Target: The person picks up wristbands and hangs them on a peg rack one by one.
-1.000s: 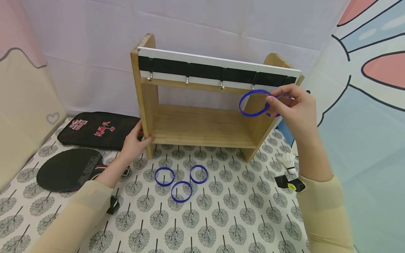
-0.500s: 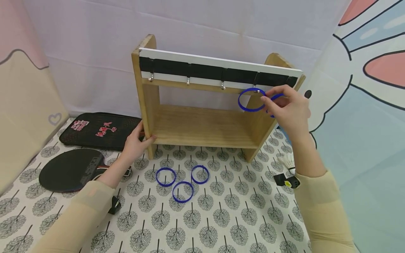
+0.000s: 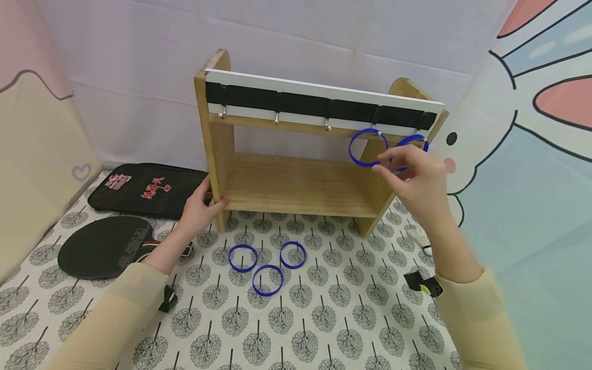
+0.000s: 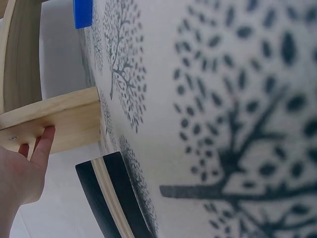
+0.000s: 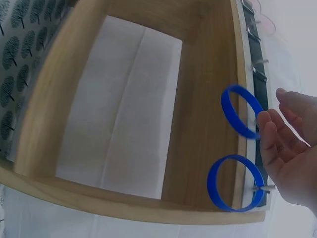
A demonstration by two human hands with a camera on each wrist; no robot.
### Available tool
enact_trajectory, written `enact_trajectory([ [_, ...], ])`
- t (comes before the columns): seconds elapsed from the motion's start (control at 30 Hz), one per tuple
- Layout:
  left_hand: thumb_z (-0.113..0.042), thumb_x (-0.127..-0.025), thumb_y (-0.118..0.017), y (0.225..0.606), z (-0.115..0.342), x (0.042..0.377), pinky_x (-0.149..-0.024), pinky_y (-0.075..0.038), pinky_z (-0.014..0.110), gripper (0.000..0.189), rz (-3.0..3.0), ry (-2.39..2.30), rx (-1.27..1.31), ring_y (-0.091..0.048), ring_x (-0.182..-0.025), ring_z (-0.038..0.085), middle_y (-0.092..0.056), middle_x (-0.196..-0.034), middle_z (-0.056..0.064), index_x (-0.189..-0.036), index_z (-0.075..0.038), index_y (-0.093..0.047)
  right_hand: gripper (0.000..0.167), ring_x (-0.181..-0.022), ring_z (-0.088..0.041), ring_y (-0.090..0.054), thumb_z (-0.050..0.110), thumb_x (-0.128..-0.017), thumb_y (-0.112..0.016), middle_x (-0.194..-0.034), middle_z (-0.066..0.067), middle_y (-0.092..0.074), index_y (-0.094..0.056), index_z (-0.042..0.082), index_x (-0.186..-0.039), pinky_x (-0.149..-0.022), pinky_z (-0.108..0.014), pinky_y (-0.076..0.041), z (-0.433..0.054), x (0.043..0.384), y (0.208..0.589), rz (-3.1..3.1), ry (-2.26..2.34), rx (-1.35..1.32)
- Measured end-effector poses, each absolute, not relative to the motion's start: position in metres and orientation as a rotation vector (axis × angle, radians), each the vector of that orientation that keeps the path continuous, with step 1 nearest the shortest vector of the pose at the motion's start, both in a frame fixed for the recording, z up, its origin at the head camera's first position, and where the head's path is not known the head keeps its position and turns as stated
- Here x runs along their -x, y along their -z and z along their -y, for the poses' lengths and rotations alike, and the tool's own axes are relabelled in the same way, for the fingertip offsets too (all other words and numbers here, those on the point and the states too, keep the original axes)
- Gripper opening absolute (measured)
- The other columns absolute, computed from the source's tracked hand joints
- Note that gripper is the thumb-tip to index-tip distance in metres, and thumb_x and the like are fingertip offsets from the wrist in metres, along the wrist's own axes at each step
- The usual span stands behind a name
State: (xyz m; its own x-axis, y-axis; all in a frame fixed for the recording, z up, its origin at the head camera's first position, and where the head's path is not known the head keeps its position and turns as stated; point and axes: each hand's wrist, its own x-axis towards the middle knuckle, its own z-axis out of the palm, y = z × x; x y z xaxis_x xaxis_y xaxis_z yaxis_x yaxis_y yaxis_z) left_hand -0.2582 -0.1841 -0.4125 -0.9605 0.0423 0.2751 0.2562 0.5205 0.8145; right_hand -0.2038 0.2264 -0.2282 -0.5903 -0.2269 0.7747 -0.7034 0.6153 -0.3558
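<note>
A small wooden rack has a white and black strip with several metal hooks along its top. My left hand grips the rack's left side panel, thumb over the front edge, fingers on its outer face. My right hand is at the right end of the strip, thumb and forefinger apart. Just beside its fingertips, one blue ring hangs from the fourth hook. Another blue ring hangs on the last hook, partly behind the hand in the head view.
Three blue rings lie on the tree-patterned cloth before the rack. At left are a black table tennis bat and a black case. A shuttlecock lies at right, near my right forearm. A white curtain hangs behind.
My right hand has brought a blue ring left to the fourth hook, let it go, and dropped slightly lower. The last hook's ring is now less covered. My left hand stays on the rack.
</note>
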Motion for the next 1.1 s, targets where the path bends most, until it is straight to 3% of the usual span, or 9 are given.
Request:
enact_trajectory([
  [0.33, -0.033, -0.092, -0.061, 0.413, 0.184, 0.26, -0.08, -0.051, 0.056, 0.076, 2.532, 1.412, 0.259, -0.048, -0.121, 0.039, -0.041, -0.14, 0.02, -0.153, -0.026, -0.015, 0.024, -0.071, -0.009, -0.059, -0.002, -0.072, -0.079, -0.09, -0.003, -0.069, -0.069, 0.004, -0.092, -0.063, -0.017, -0.05, -0.207, 0.202, 0.273, 2.194, -0.855, -0.963],
  [0.63, -0.034, -0.092, -0.061, 0.414, 0.184, 0.261, -0.08, -0.051, 0.055, 0.077, 2.53, 1.406, 0.258, -0.048, -0.122, 0.038, -0.041, -0.142, 0.017, -0.153, -0.026, -0.015, 0.025, -0.092, -0.015, -0.06, 0.007, -0.073, -0.079, -0.098, -0.003, -0.068, -0.069, 0.009, -0.096, -0.079, -0.027, -0.053, -0.194, 0.21, 0.32, 2.278, -0.843, -1.178],
  [0.8, -0.035, -0.092, -0.061, 0.415, 0.184, 0.26, -0.081, -0.05, 0.055, 0.078, 2.536, 1.408, 0.245, -0.048, -0.122, 0.038, -0.041, -0.141, 0.017, -0.153, -0.026, -0.014, 0.026, -0.101, -0.016, -0.06, 0.01, -0.075, -0.078, -0.101, 0.001, -0.067, -0.069, 0.011, -0.099, -0.092, -0.03, -0.049, -0.189, 0.214, 0.342, 2.334, -0.791, -1.35],
  [1.1, -0.035, -0.092, -0.061, 0.414, 0.185, 0.26, -0.081, -0.051, 0.055, 0.077, 2.53, 1.424, 0.248, -0.048, -0.122, 0.038, -0.041, -0.141, 0.017, -0.153, -0.025, -0.015, 0.025, -0.104, -0.018, -0.059, 0.011, -0.078, -0.076, -0.107, -0.001, -0.066, -0.069, 0.01, -0.102, -0.091, -0.034, -0.05, -0.186, 0.218, 0.382, 2.564, -0.699, -1.435],
])
